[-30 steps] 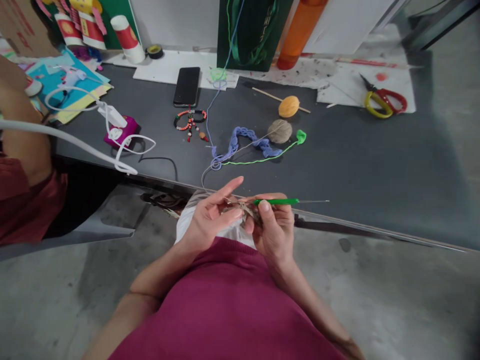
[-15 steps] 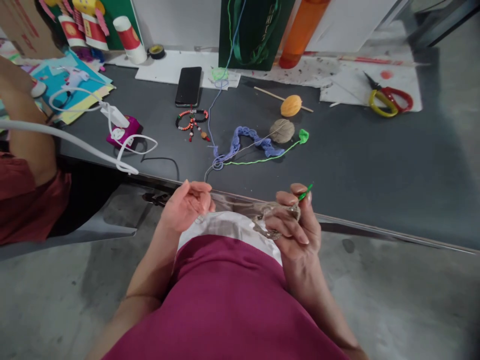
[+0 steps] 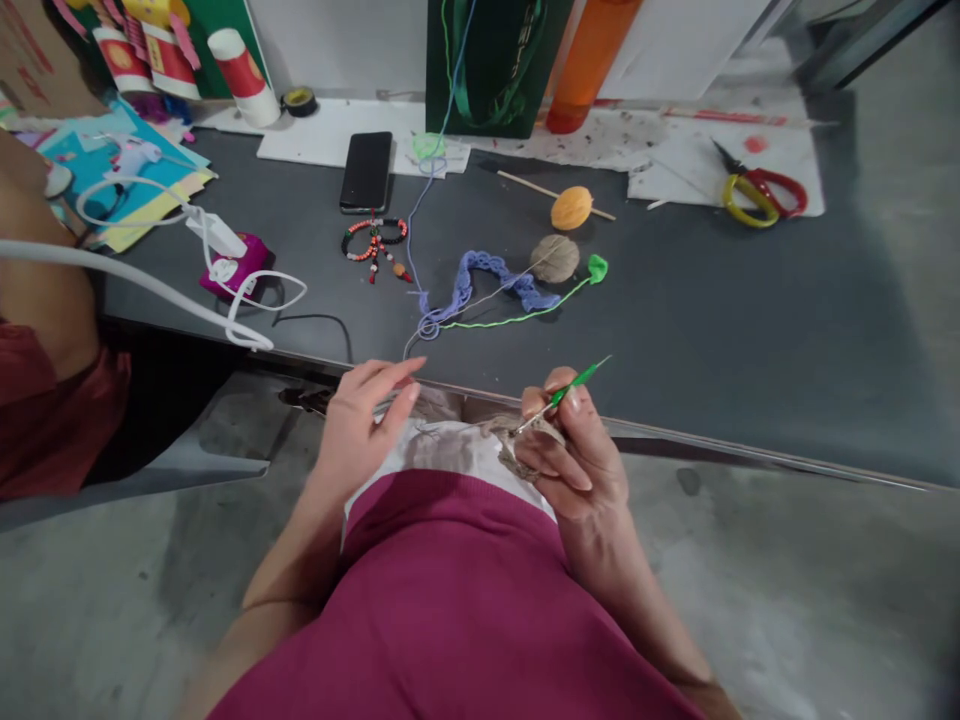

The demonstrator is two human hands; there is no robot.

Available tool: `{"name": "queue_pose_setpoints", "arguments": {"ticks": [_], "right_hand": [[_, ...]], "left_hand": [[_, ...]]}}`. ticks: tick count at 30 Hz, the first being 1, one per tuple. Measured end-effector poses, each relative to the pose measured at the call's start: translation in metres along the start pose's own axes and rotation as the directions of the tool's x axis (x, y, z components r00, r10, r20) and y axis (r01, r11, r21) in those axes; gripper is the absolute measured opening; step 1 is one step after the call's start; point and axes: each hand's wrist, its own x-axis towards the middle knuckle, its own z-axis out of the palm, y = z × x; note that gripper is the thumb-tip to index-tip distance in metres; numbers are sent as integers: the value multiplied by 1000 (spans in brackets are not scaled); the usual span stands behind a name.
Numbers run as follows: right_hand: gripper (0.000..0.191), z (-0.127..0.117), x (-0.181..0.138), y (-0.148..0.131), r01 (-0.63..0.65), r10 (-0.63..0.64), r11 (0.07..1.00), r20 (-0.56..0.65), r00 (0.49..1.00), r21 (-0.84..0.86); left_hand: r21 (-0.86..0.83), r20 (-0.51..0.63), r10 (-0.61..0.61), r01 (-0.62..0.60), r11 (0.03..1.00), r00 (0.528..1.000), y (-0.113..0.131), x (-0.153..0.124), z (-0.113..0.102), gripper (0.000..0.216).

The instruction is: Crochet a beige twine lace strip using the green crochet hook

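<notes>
My right hand [image 3: 574, 455] is closed around a green-handled crochet hook [image 3: 574, 382] and a small piece of beige crochet work [image 3: 517, 445], just below the dark table's front edge [image 3: 675, 440]. My left hand [image 3: 360, 425] hovers to the left of it with its fingers stretched out and apart, holding nothing I can make out. A thin beige strand runs from the work up to a beige yarn ball [image 3: 555, 258] on the table.
On the table lie a lilac crochet strip [image 3: 487, 280], green yarn [image 3: 525, 315], an orange ball on a stick [image 3: 571, 208], a bead bracelet [image 3: 375, 242], a black phone [image 3: 366, 170], scissors [image 3: 757, 192] and a white cable [image 3: 150, 290]. Another person's arm [image 3: 34, 260] is at left.
My hands have come apart: the left hand let go of the crochet work and moved left with fingers now spread. The right hand kept the work and tilted the hook up to the right.
</notes>
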Motion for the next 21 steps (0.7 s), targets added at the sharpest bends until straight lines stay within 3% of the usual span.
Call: {"name": "queue_pose_setpoints", "arguments": {"ticks": [1,3,5,7,9,12,15,17,18,19,21], "right_hand": [[17,2,-1,-1,-5,5,1000,6,1000,23],[16,4,-1,-3,-4,3,998,13,1000,59],[15,2,-1,-4,24,-24,998,-5,1000,62],[16,-3,0,-5,47,-46,999,-33,998,26],[19,-7,0,-4,39,-40,999,-46,998,-22],[22,-8,0,-1,14,-18,997,-54,998,-72],[21,-1,-1,0,-35,34,999,-70,997,-9],[20,5,-1,0,-83,89,994,-78,993,78],[20,8,-2,-1,-102,112,988,-82,990,113],[21,10,-2,-2,-119,132,983,-84,988,138],[24,11,-1,-2,-148,164,975,-89,982,164]], "left_hand": [[-138,-3,49,-49,989,999,2,1,11,36],[-514,164,147,-43,857,975,0,7,33,53],[-718,431,168,224,659,886,-6,15,48,64],[-739,546,112,414,531,830,-12,23,54,72],[-776,493,6,437,455,870,-13,27,51,73],[-842,178,-228,268,468,957,-5,29,41,59],[-828,-106,-281,72,556,954,2,29,32,43],[-800,-169,-126,-61,598,977,1,30,29,43],[-782,-154,30,-140,607,988,-1,30,29,59],[-734,-169,248,-290,614,954,-3,31,30,78],[-503,-92,567,-530,683,819,-8,30,34,87]]}}
